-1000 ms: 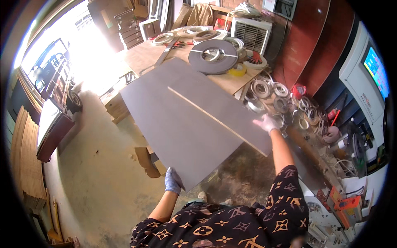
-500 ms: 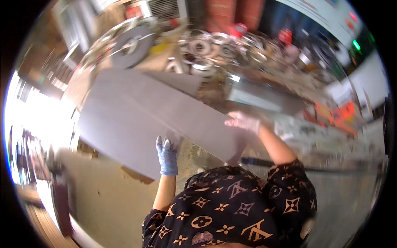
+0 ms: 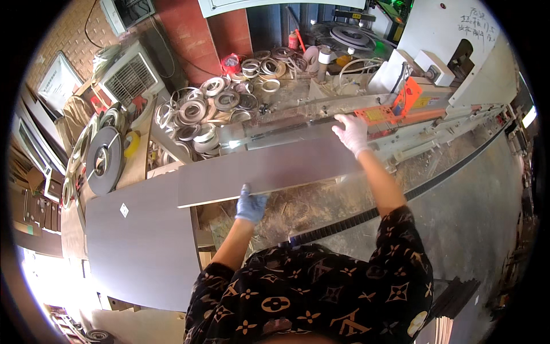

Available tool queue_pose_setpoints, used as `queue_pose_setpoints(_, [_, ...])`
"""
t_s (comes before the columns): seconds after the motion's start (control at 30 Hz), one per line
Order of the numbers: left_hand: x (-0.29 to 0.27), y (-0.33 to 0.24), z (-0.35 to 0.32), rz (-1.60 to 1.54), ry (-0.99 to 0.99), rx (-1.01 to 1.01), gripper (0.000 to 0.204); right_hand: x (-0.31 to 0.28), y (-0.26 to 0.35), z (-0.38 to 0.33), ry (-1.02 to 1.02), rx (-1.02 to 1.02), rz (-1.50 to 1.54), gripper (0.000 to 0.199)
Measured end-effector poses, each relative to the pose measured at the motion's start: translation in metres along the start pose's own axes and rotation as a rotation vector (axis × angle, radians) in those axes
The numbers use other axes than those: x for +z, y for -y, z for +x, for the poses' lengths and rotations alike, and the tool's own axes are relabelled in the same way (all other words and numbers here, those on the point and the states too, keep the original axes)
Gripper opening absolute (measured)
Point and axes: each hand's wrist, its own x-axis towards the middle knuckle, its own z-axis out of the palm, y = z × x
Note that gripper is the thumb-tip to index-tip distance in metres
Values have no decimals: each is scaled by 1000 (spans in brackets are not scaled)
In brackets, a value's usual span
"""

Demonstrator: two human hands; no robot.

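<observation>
Holding a long grey-brown board [image 3: 263,172] crosswise in front of the body, slanting up toward the far right. Clasping its near edge with the blue-gloved left hand [image 3: 250,207], thumb apparently over the top face and fingers hidden below, probably to bear the weight from underneath. Reaching with the pale-gloved right hand [image 3: 352,135] to the far right corner, likely to steady and guide that end; cannot tell a firm grip from a light touch there. Spread wide, presumably to keep so long a piece from tipping.

Lying just short of an orange guard [image 3: 378,114] and alongside a metal bed [image 3: 418,139] at right. Overlapping in view, at the left end, a broad grey board [image 3: 140,246] with a white label [image 3: 124,210]; cannot tell any contact between the two.

Showing at far left a big dark roll [image 3: 114,157] by the table [image 3: 134,168], and beyond, heaped low, many smaller rolls [image 3: 227,92], perhaps gathered there for ready choice. Curving across at near right, a black ribbed strip [image 3: 338,228].
</observation>
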Motion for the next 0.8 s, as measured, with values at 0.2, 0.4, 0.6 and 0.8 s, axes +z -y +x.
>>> queue_pose_setpoints(0.2, [-3, 16, 45, 872, 762, 321, 43, -6, 64, -86, -94, 166, 53, 51])
queue_pose_setpoints(0.4, [22, -18, 17, 1147, 371, 84, 41, 47, 78, -140, -84, 654, 339, 74])
queue_pose_setpoints(0.6, [32, -121, -18, 2276, 241, 1059, 52, 70, 121, -115, -53, 785, 346, 82])
queue_pose_setpoints(0.8, [-19, -186, -25, 2601, 188, 967, 73, 34, 184, -36, 123, 958, 503, 86])
